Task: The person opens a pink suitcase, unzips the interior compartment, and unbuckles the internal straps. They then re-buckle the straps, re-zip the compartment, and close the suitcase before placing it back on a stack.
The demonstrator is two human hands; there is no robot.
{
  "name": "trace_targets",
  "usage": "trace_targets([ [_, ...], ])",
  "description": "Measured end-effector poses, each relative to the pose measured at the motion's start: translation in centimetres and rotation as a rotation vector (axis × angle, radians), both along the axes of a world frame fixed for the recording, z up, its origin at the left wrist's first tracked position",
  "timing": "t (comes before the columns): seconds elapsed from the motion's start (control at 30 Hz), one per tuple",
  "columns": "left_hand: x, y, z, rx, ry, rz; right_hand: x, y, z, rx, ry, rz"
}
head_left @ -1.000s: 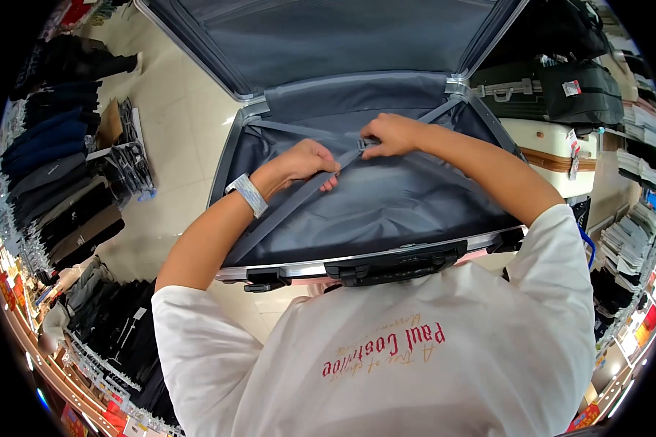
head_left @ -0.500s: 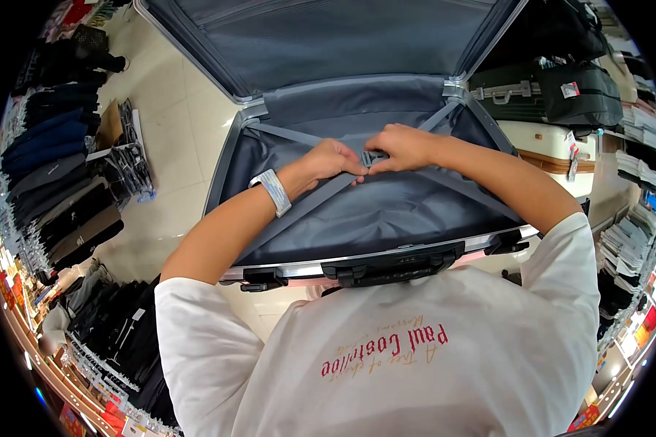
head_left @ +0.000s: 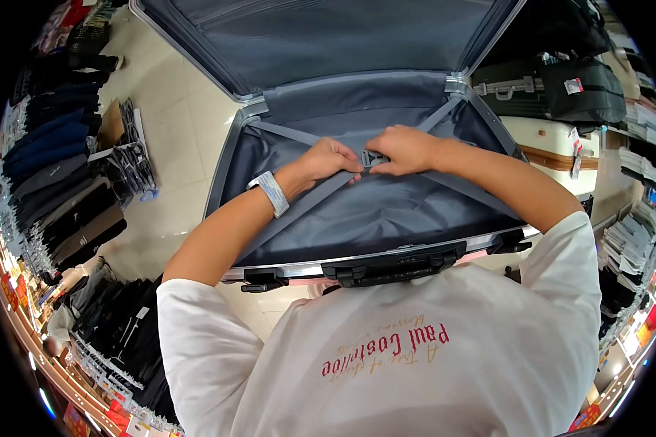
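A suitcase (head_left: pixel 321 268) with a grey lining (head_left: pixel 342 211) lies open before me, its lid (head_left: pixel 342 36) raised at the far side. Grey straps (head_left: pixel 291 132) cross over the lining from the corners and meet at a grey buckle (head_left: pixel 374 158) in the middle. My right hand (head_left: pixel 407 149) grips the buckle from the right with closed fingers. On the other side, my left hand (head_left: pixel 328 159) pinches the strap close to the buckle, with thumb and fingertips together. A light band sits around my left wrist. My fingers partly hide the buckle.
Racks of dark clothes (head_left: pixel 58 175) stand at the left. To the right are a dark green suitcase (head_left: pixel 514 91), a dark bag (head_left: pixel 583 91) and a cream case (head_left: pixel 547 138). Folded clothes (head_left: pixel 627 247) are stacked farther right. Pale floor tiles (head_left: pixel 175 138) run beside the suitcase.
More of the buckle shows between my hands, as my right hand has shifted very slightly. Both hands keep their hold at the middle of the straps.
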State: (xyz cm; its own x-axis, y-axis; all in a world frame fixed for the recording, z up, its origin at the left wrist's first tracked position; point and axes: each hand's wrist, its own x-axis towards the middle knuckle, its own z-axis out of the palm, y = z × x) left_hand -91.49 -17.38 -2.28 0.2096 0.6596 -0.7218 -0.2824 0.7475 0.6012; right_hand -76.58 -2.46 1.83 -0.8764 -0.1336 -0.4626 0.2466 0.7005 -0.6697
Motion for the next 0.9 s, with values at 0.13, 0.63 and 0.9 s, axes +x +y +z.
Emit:
trace_targets([
  [0.13,0.5,-0.1,-0.5,0.028,0.118,-0.012,0.2,-0.5,-1.0,0.014,0.042,0.069],
  [0.63,-3.2,0.8,-2.6,0.86,0.666,-0.193,0.1,-0.1,0.0,-0.062,0.115,0.109],
  [0.9,-2.7,0.8,-2.1,0.412,0.229,-0.319,0.0,-0.5,-0.4,-0.013,0.154,0.132],
])
